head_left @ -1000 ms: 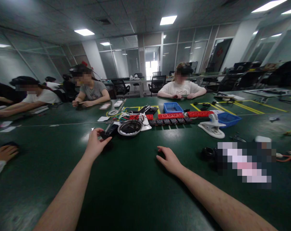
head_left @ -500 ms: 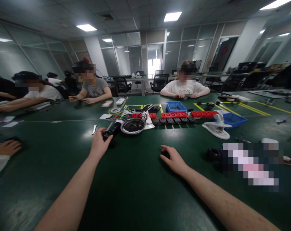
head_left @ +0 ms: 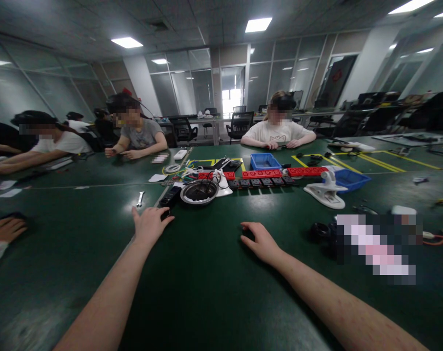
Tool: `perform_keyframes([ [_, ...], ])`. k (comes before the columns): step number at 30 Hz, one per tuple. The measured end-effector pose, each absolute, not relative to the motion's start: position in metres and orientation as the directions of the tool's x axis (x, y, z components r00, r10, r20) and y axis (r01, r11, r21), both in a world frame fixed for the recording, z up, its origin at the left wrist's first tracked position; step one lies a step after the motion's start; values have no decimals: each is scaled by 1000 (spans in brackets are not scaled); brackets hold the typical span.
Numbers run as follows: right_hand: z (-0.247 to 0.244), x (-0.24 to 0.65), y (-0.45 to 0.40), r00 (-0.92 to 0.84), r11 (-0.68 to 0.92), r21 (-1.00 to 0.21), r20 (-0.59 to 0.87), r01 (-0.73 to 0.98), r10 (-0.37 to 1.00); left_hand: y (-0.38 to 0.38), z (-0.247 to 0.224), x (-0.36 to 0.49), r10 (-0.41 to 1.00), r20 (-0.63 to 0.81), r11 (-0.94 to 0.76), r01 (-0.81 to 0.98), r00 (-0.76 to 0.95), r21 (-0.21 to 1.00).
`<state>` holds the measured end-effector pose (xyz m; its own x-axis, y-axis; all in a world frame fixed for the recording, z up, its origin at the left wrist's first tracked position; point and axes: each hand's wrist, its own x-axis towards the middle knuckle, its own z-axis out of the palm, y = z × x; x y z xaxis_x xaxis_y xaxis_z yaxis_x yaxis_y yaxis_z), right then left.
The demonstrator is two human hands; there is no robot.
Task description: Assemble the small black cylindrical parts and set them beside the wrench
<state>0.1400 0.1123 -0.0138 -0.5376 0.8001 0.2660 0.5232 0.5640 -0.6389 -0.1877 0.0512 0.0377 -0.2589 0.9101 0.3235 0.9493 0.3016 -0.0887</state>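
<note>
Left hand [head_left: 151,225], one: lay just before a black device [head_left: 170,195], grip I could not tell; device sat beside a round dish [head_left: 198,202]; right hand [head_left: 261,242], one: fingers parted, over green tabletop [head_left: 207,273].

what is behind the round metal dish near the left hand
Behind the round metal dish, part of a red socket strip shows, with a white plastic stand toward the back right. Anything low against the dish's far side is covered and cannot be seen.

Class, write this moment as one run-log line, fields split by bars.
left hand: near black device, grip unclear | right hand: over green table, no object visible | wrench: on table, beyond left hand
</note>
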Motion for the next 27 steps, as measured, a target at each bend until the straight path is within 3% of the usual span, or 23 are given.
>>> perform_keyframes([
  [4,-15,140,110,-528,568,-630,279,530,802,50,41,-184,905,346,305,944,-247,-126],
  [8,-9,139,104,-515,594,-613,328,521,792,50,54,-166,835,495,354,923,-241,-149],
  [11,23,149,102,-526,636,-589,377,499,762,46,58,-128,809,565,261,960,-161,-99],
  [14,69,180,111,-538,671,-544,411,503,736,35,43,-74,880,464,-93,995,103,-45],
  [16,91,211,124,-464,615,-508,403,603,789,26,26,-43,882,371,-318,948,292,9],
  [18,97,244,138,-431,549,-363,358,753,828,19,10,-23,859,322,-446,891,398,87],
  [22,68,295,153,-358,371,-59,167,927,919,17,-4,-17,900,268,-411,873,343,262],
  [24,50,308,154,-387,392,-9,153,920,909,18,-3,-22,926,252,-353,877,279,325],
  [27,37,314,153,-413,423,-26,168,906,895,19,-1,-25,939,218,-332,871,267,362],
])
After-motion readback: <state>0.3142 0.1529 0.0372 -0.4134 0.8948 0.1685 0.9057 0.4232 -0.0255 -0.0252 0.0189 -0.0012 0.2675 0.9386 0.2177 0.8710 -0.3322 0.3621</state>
